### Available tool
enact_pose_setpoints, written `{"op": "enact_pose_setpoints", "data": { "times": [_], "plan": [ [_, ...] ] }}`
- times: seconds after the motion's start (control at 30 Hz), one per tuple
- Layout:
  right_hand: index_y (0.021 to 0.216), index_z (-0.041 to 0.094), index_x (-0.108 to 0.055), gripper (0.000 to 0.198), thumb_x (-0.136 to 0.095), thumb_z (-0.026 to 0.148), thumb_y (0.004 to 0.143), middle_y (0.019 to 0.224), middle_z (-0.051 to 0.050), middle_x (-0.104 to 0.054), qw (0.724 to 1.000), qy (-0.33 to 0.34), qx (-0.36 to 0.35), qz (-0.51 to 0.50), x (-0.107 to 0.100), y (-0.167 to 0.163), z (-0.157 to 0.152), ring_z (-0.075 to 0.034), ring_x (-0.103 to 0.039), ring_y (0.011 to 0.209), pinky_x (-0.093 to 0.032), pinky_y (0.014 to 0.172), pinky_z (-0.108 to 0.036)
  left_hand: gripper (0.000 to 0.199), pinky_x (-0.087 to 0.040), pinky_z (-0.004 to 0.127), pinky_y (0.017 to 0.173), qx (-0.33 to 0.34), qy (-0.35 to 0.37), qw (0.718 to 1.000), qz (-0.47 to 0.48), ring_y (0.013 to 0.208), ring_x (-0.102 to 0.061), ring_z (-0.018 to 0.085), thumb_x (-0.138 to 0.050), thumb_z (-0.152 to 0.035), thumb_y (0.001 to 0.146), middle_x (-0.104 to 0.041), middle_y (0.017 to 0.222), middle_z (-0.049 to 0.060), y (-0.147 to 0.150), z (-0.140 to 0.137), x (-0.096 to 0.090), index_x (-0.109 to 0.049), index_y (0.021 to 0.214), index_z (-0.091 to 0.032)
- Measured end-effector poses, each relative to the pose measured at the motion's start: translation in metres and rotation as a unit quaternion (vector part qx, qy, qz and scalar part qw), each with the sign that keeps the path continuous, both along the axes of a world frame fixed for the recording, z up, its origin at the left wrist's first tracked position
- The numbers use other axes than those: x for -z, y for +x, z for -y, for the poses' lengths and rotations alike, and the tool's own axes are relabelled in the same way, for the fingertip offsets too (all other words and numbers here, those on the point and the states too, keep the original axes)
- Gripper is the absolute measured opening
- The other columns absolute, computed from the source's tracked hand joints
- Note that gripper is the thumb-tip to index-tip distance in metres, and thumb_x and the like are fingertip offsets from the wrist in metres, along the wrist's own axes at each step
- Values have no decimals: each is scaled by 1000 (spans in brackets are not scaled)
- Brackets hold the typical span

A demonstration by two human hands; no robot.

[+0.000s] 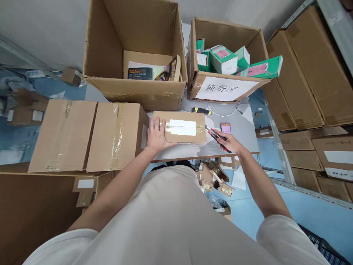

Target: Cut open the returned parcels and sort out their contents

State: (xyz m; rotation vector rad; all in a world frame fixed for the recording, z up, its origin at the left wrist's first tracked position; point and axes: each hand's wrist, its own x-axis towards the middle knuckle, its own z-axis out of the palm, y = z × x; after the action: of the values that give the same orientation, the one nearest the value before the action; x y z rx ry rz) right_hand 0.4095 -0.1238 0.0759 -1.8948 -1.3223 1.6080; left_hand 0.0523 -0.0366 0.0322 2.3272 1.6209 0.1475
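A small taped cardboard box (pixel 162 138) with a white label (pixel 183 127) lies flat on the table. My left hand (pixel 158 136) rests on its left end, fingers spread, thumb along the near edge. In my right hand (pixel 228 142) is a black and red box cutter (pixel 213 134), its metal tip pointing at the right end of the box. Whether the tip touches the cardboard, I cannot tell. Just behind the box lies a yellow and black utility knife (pixel 201 110). A phone with a lit screen (pixel 225 128) lies beyond my right hand.
A large open carton (pixel 135 90) holding books and a smaller open carton (pixel 228 88) with green and pink boxes stand behind. Two closed cartons (pixel 113 136) flank the left. Shelving with cartons (pixel 306 73) rises at right. Scrap cardboard (pixel 212 176) lies below the table edge (pixel 204 156).
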Motion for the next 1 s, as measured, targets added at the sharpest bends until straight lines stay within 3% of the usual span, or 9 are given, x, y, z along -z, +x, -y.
{"op": "enact_pose_setpoints", "data": {
  "times": [0.23, 0.4, 0.67, 0.83, 1.0],
  "plan": [
    [148, 28, -33, 62, -52, 33, 89, 66, 4, -56, 1000, -28, 6, 12, -10, -5, 12, -8, -49, 43, -44, 40, -21, 124, -23, 63, 107, 15, -16, 1000, -14, 143, -5, 46, -67, -77, 53, -16, 156, 23, 2, 1, -2, -25, 149, -10],
    [149, 29, -31, 64, -52, 29, 88, 63, 5, -54, 999, 17, 15, 39, -7, -20, 10, -7, -48, 42, -44, 39, -19, 125, -24, 64, 107, -3, -3, 1000, -16, 142, -7, 47, -67, -78, 53, -17, 155, 25, 6, 0, -3, -25, 148, -8],
    [152, 18, -24, 69, -47, 36, 89, 55, 4, -53, 998, 28, 39, 46, -12, -37, 55, -10, -48, 39, -44, 38, -22, 125, -23, 69, 104, -10, -23, 999, -27, 143, -4, 47, -63, -81, 55, -15, 156, 25, 8, 2, -3, -22, 149, -10],
    [148, 18, -36, 65, -51, 34, 86, 55, 2, -56, 995, 52, 22, 79, -13, -48, 67, -12, -52, 40, -48, 42, -25, 128, -23, 67, 106, -1, -21, 1000, -10, 143, -4, 48, -66, -80, 52, -15, 156, 25, 5, 0, -2, -22, 149, -9],
    [146, 26, -39, 67, -59, 38, 83, 70, 1, -61, 997, 29, 71, 27, -13, -27, 81, -11, -55, 43, -46, 37, -24, 126, -20, 67, 108, -8, -27, 1000, 9, 143, -3, 48, -69, -76, 52, -15, 156, 24, 6, 0, 0, -23, 149, -9]
  ]
}}
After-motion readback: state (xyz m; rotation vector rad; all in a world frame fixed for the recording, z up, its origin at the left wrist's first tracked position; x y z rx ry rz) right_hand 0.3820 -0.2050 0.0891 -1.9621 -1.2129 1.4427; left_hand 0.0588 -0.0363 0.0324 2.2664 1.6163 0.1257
